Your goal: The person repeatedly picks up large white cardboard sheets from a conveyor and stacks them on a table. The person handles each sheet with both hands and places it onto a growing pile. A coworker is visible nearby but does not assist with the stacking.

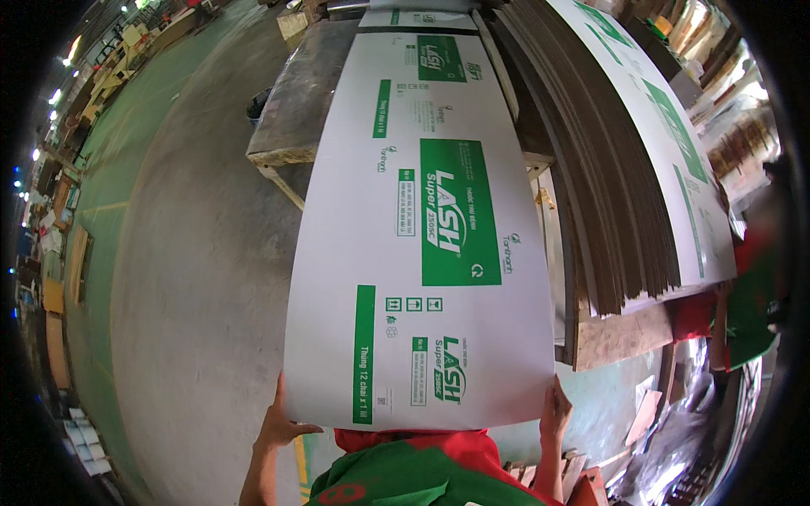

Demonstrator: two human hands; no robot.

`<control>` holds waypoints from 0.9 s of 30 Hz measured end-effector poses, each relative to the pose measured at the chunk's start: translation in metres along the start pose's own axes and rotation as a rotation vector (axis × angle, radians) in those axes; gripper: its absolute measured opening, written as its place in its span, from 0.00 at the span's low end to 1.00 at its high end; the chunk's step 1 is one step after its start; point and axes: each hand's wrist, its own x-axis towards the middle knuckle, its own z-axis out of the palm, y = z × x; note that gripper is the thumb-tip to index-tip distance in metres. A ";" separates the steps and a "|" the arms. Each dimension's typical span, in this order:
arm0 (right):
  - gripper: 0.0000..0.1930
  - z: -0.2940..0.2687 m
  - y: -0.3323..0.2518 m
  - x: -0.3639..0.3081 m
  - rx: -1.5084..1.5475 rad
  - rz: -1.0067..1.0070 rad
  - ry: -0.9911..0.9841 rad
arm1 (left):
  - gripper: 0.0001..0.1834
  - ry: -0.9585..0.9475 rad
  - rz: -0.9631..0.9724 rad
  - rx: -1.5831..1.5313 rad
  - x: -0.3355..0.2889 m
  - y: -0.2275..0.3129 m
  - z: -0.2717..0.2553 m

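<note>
A long white cardboard sheet [354, 228] with green printed panels stretches from close to my body to the far end of a metal-topped table. My left hand [282, 423] is closed on its near left corner, with the thumb below the near edge and some fingers hidden by the sheet. At the near right corner, my right hand [554, 410] grips the side edge. The near half of the sheet reaches out past the table, held up between both hands. Another white and green sheet [412, 18] lies at the far end, beyond a dark gap.
A tall stack of printed cardboard sheets [624, 228] stands on the right, on a wooden base [624, 337]. The table [295, 110] shows left of my sheet. At the far right is another person [755, 295] in green and red. Grey floor [211, 295] spreads left.
</note>
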 end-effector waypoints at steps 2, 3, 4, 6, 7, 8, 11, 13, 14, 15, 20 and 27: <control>0.21 0.003 0.008 0.005 0.021 0.093 0.025 | 0.75 -0.015 -0.042 0.012 0.003 0.003 0.006; 0.21 0.009 0.012 0.016 0.030 0.022 0.019 | 0.75 -0.019 -0.055 0.023 0.012 0.007 0.008; 0.21 0.017 0.015 0.031 0.027 0.012 0.010 | 0.74 -0.009 -0.037 0.055 0.026 0.012 0.008; 0.21 0.040 0.018 0.078 0.026 -0.044 0.042 | 0.75 -0.049 0.001 0.046 0.076 0.021 0.005; 0.20 0.054 0.017 0.105 0.025 -0.093 0.077 | 0.75 -0.034 0.075 0.077 0.104 0.027 0.002; 0.20 0.066 0.017 0.131 0.025 -0.083 0.096 | 0.75 -0.038 0.037 0.065 0.124 0.033 0.004; 0.19 0.098 0.009 0.189 -0.010 -0.333 0.210 | 0.74 0.028 0.049 0.139 0.182 0.049 0.005; 0.18 0.108 -0.001 0.212 -0.018 -0.383 0.218 | 0.74 0.037 0.031 0.252 0.207 0.057 0.006; 0.18 0.111 -0.007 0.220 0.005 -0.314 0.186 | 0.74 0.027 0.003 0.200 0.219 0.060 0.007; 0.18 0.115 -0.014 0.229 0.033 -0.217 0.166 | 0.74 0.026 0.010 0.194 0.232 0.063 0.006; 0.17 0.135 -0.038 0.283 -0.015 -0.231 0.160 | 0.74 0.094 0.029 0.253 0.288 0.067 0.003; 0.23 0.166 -0.095 0.361 -0.130 -0.169 0.040 | 0.72 0.186 0.144 0.137 0.384 0.060 -0.022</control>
